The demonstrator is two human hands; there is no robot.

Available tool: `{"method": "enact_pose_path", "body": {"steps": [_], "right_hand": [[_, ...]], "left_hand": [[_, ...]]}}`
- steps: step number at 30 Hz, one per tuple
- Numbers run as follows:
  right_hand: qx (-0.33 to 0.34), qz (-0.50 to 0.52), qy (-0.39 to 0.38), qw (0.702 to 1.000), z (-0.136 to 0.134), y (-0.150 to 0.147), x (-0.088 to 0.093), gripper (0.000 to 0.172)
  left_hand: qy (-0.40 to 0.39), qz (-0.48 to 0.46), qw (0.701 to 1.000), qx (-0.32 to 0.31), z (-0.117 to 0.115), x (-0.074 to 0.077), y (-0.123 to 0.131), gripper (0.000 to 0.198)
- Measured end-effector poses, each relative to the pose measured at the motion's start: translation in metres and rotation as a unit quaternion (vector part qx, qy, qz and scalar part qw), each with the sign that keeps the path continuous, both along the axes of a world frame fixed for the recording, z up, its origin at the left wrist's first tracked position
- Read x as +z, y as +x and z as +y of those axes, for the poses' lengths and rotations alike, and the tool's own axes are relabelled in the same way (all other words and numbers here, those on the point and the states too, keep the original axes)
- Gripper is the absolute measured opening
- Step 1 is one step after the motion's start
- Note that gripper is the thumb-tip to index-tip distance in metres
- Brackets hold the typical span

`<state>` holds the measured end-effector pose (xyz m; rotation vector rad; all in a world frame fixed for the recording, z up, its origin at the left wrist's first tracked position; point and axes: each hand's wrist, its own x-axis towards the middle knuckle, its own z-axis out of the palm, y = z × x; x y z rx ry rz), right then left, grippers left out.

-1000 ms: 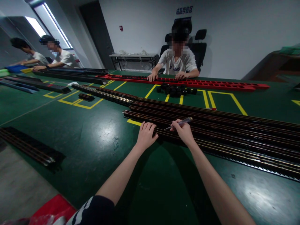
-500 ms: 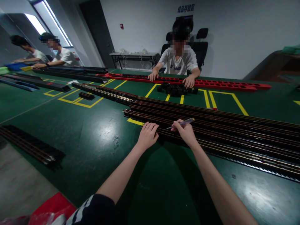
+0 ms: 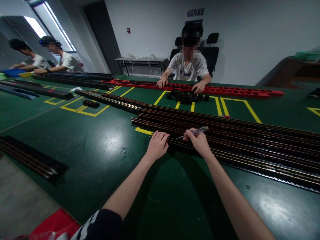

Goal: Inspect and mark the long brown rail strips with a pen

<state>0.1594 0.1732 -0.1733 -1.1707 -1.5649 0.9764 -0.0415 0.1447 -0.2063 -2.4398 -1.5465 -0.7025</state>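
Long black rails with copper-coloured strips [image 3: 240, 143] lie side by side across the green table. My left hand [image 3: 157, 145] is closed over the left part of the nearest rail, its fingers bent across the top and the thumb out of sight. In a pinch, my right hand [image 3: 198, 141] holds a slim pen-shaped tool with a translucent handle [image 3: 199, 131]. The tool slants down to the left, its thin tip at the nearest rail, just right of my left fingers. Whether the tip touches the rail is too fine to tell.
Opposite sits a person [image 3: 188, 68] with both hands on a long red rack [image 3: 232, 90]; black parts [image 3: 186, 96] lie before it. Two people work at far left. More black rails [image 3: 30, 155] lie at the left table edge, and a short bundle [image 3: 91, 103] lies inside yellow tape lines.
The view has shifted very slightly. Both my hands and the pen-shaped tool keep nearly the same place on the nearest rail.
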Motion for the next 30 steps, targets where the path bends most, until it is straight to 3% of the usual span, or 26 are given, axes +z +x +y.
{"method": "enact_pose_path", "body": {"steps": [30], "right_hand": [[-0.024,0.013,-0.017,0.999,0.0005,0.0091,-0.0034,0.042]], "left_hand": [[0.028,0.002,1.0,0.003,-0.0003,-0.0023,-0.0015,0.041]]}}
